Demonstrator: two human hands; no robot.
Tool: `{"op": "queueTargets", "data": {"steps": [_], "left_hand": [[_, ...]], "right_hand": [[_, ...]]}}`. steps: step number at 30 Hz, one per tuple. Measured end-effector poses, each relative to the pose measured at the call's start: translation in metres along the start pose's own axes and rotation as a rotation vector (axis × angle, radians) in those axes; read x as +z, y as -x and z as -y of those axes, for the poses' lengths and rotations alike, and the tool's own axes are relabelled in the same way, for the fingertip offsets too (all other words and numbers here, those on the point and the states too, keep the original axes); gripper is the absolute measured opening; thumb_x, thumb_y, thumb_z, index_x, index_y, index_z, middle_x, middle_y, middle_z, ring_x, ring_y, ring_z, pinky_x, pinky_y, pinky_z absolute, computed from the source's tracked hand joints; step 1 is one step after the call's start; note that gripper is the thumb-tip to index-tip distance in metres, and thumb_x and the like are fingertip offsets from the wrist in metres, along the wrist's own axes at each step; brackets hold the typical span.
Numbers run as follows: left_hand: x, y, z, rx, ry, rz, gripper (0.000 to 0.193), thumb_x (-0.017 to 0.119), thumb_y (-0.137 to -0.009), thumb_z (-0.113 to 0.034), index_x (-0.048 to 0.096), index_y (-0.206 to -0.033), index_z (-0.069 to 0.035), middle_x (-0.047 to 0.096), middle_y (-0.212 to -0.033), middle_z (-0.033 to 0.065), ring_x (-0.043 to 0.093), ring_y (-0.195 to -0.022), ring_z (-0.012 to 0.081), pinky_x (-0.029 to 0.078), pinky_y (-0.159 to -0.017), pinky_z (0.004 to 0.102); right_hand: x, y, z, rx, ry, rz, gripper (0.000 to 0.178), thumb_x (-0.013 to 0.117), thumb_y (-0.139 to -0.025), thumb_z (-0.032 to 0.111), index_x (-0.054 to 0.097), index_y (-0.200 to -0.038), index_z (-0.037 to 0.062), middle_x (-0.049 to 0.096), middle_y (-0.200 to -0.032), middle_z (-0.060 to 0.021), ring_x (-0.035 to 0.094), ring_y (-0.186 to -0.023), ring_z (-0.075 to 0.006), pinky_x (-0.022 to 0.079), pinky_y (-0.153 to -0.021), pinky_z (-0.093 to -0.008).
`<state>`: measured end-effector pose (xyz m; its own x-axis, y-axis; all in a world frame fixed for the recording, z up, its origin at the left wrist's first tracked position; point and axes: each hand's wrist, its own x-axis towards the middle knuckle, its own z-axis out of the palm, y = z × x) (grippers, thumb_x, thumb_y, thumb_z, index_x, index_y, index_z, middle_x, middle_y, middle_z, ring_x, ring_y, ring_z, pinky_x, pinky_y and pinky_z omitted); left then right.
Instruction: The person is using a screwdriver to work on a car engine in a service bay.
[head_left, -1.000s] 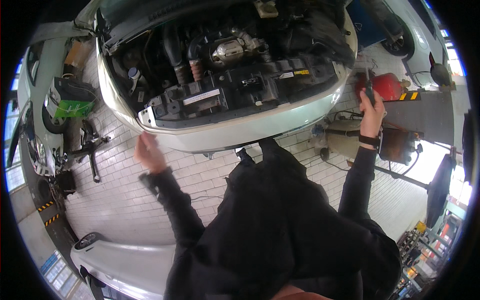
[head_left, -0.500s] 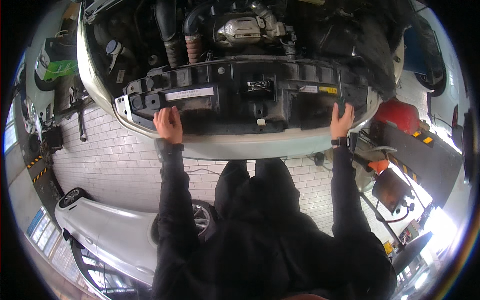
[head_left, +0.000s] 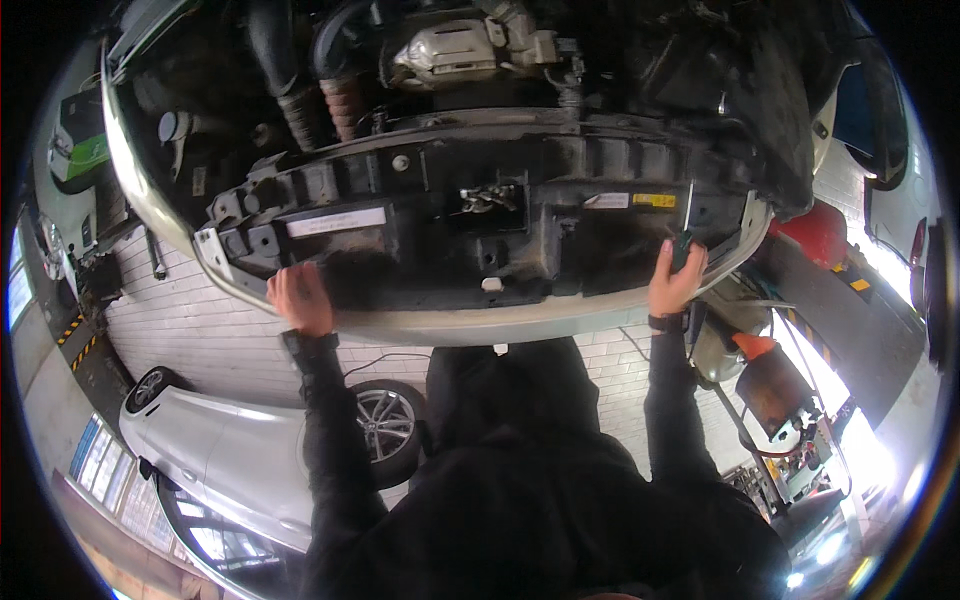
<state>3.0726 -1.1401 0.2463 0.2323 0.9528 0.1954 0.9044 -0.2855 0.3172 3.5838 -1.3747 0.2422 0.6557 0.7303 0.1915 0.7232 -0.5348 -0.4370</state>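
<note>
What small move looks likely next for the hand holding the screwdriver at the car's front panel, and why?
Probably tipping the screwdriver down onto a fastener on the black front panel. The right hand holds it upright at the panel's right end, tip not yet seated, while the left hand rests on the left end.

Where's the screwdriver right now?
The thin dark-handled screwdriver is in the right hand, at the right end of the black plastic front panel, shaft pointing up beside the yellow sticker.

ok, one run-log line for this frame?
left hand: resting on black front panel, open | right hand: shut on screwdriver, tip up at panel | scene: open engine bay, person leaning in
</note>
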Motion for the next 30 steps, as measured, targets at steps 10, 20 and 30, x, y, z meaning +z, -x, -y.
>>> {"op": "queueTargets", "data": {"steps": [10, 20, 30], "left_hand": [[-0.001, 0.003, 0.006, -0.101, -0.013, 0.088, 0.017, 0.060, -0.099, -0.017, 0.061, -0.090, -0.003, 0.059, -0.082, 0.0113, 0.054, -0.085, 0.0335, 0.043, -0.077, 0.0446], [-0.006, 0.002, -0.002, -0.100, -0.012, 0.090, 0.019, 0.060, -0.100, -0.018, 0.060, -0.090, -0.002, 0.058, -0.082, 0.0119, 0.053, -0.082, 0.0332, 0.042, -0.077, 0.0450], [-0.002, -0.001, -0.002, 0.018, 0.067, 0.007, 0.011, 0.065, -0.094, -0.016, 0.062, -0.087, -0.007, 0.056, -0.077, 0.0080, 0.053, -0.080, 0.0308, 0.041, -0.077, 0.0440]], "right_hand": [[-0.001, -0.003, 0.011, 0.059, -0.050, 0.031, 0.031, 0.072, -0.087, 0.018, 0.058, -0.109, 0.0000, 0.061, -0.105, -0.0189, 0.056, -0.098, -0.0414, 0.042, -0.088, -0.0490], [0.001, -0.003, 0.011, 0.014, -0.001, 0.045, 0.030, 0.073, -0.086, 0.015, 0.058, -0.106, 0.0003, 0.060, -0.102, -0.0181, 0.055, -0.095, -0.0414, 0.042, -0.085, -0.0488], [0.007, -0.003, 0.007, -0.036, 0.044, -0.042, 0.027, 0.072, -0.089, 0.020, 0.059, -0.105, 0.0020, 0.060, -0.097, -0.0186, 0.056, -0.093, -0.0426, 0.041, -0.082, -0.0514]]}}
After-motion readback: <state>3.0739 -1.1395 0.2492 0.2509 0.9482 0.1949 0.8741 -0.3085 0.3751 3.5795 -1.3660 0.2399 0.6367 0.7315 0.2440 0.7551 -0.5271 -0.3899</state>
